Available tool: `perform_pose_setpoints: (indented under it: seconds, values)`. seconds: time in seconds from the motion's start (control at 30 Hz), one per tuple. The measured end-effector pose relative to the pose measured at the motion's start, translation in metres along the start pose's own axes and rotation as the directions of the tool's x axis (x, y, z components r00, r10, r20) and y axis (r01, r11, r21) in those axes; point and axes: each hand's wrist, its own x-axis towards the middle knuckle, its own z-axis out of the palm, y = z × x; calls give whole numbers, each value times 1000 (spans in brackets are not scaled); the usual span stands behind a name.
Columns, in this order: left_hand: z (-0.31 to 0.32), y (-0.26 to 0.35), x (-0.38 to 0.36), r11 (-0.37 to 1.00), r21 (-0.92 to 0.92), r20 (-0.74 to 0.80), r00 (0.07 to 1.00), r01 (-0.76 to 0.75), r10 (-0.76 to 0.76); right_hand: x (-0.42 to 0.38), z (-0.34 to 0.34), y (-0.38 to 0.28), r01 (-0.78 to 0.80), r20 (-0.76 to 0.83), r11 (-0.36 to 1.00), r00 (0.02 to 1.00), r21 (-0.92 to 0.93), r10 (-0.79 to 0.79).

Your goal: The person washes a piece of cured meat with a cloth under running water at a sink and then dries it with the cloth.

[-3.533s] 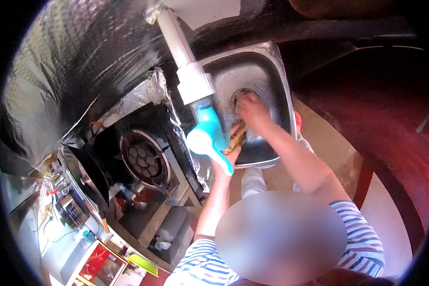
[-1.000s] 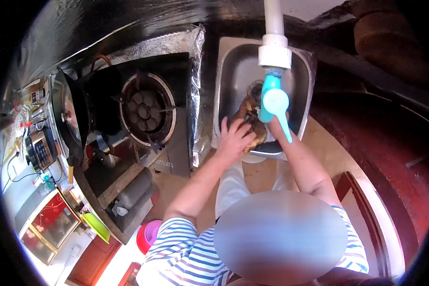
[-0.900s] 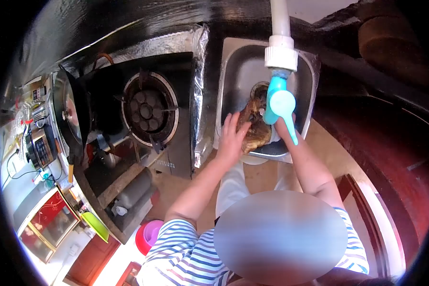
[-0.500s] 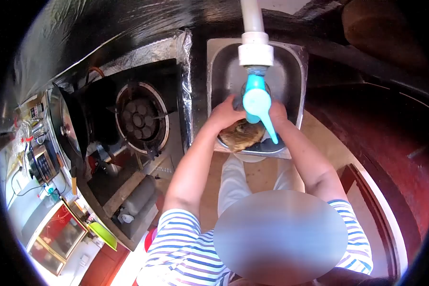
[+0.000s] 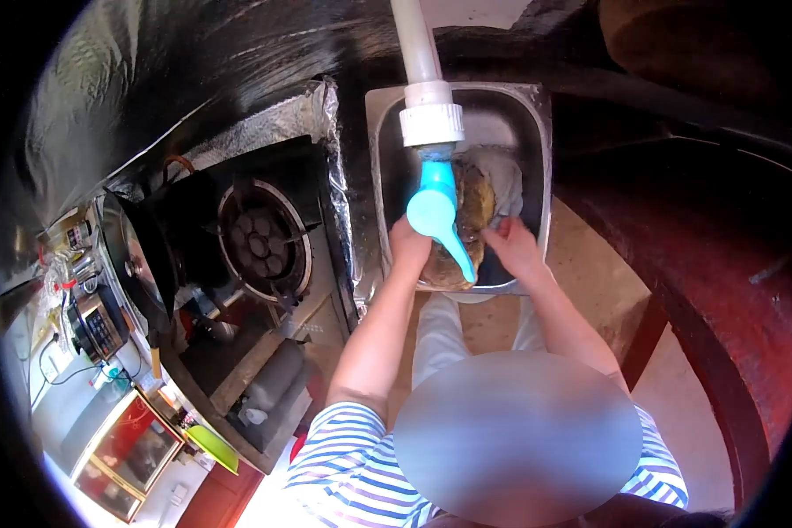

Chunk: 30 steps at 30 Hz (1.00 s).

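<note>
A long, mottled brown-and-yellow slab [image 5: 477, 201], possibly cured meat, lies lengthwise in the steel sink [image 5: 544, 167]. My left hand [image 5: 410, 246] grips its left side, its fingers partly hidden by the tap. On the opposite side, the fingers of my right hand [image 5: 514, 246] are closed at the slab's edge. A greyish-white, crumpled thing like a cloth or bag [image 5: 504, 176] lies beyond my right hand, against the slab. The turquoise tap [image 5: 433, 211], on a white pipe, hangs over the sink and covers part of the slab.
A gas burner [image 5: 264, 242] sits left of the sink, with foil [image 5: 333, 141] along the edge between them. Further left is a dark wok with a lid [image 5: 132, 251]. A dark red wooden surface [image 5: 722, 255] is on the right.
The slab now shows stretched further toward the sink's far side. My right hand has come nearer, out from behind the tap, and the greyish-white thing is now visible. The view has shifted.
</note>
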Motion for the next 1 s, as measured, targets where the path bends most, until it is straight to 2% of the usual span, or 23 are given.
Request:
perform_pose_setpoints:
  seconds: [0.03, 0.07, 0.1, 0.13, 0.17, 0.2, 0.27, 0.3, 0.33, 0.4, 0.47, 0.5, 0.53, 0.6, 0.67, 0.7, 0.8, 0.87, 0.9, 1.0]
  values:
    - [-4, 31, -12, 990, -139, -18, 999, 40, -43, 9, 19, 17, -129, 189, 883, 981, 452, 46]
    - [-8, 51, -23, 959, -273, -29, 995, 81, -92, 14, 31, 28, -307, 373, 560, 928, 769, -4]
    - [-10, 55, -33, 933, -288, -8, 973, 219, -231, 14, 31, 23, -437, 469, 279, 882, 855, -55]
    - [-14, 58, -43, 933, -279, -3, 971, 228, -238, 12, 26, 14, -548, 540, -24, 831, 836, -133]
    - [-17, 64, -49, 865, -381, 79, 943, 328, -323, 10, 18, 8, -568, 557, -44, 818, 822, -148]
    - [-21, 72, -51, 841, -400, 119, 930, 364, -347, 11, 15, 5, -567, 555, -47, 818, 822, -152]
    - [-31, 79, -52, 815, -413, 159, 914, 406, -374, 4, 9, -5, -358, 398, 229, 904, 905, -157]
    - [-36, 74, -46, 850, -394, 185, 936, 348, -298, -1, 6, -12, -251, 303, 274, 939, 928, -166]
    - [-41, 67, -37, 880, -381, 211, 954, 283, -215, 0, 5, -12, -246, 299, 277, 939, 929, -167]
    - [-41, 49, -17, 979, -86, 191, 968, 183, -164, 4, 6, -12, -116, 197, 498, 974, 860, -112]
    - [-32, 61, -3, 996, -54, 423, 906, 65, -36, 1, -1, -21, -117, 211, 536, 970, 836, -118]
    - [-27, 49, 15, 986, -19, 508, 851, 163, -131, 0, -6, -25, -114, 217, 566, 969, 817, -119]
    - [-27, 53, 20, 987, -21, 506, 853, 160, -128, 0, -11, -27, -111, 216, 567, 969, 816, -122]
    - [-24, 58, 26, 929, -60, 687, 690, 366, -227, -2, -22, -26, -80, 228, 618, 960, 782, -164]
    - [-22, 79, 20, 960, 16, 700, 682, 280, -211, -2, -33, -24, -127, 268, 641, 955, 757, -127]
    - [-17, 67, 17, 902, -121, 721, 661, 415, -207, 0, -37, -21, -117, 277, 665, 950, 738, -141]
    - [-1, 22, 18, 823, -290, 722, 677, 488, -147, 2, -40, -17, -109, 308, 653, 930, 749, -199]
    - [0, 20, 16, 851, -316, 654, 746, 420, -125, 2, -40, -17, -85, 266, 625, 942, 776, -203]
    - [1, 18, 18, 851, -313, 655, 745, 421, -127, 6, -38, -13, -86, 266, 623, 943, 777, -202]
    - [2, 9, 21, 836, -431, 627, 779, 338, 8, 17, -34, -1, -101, 260, 570, 944, 816, -205]
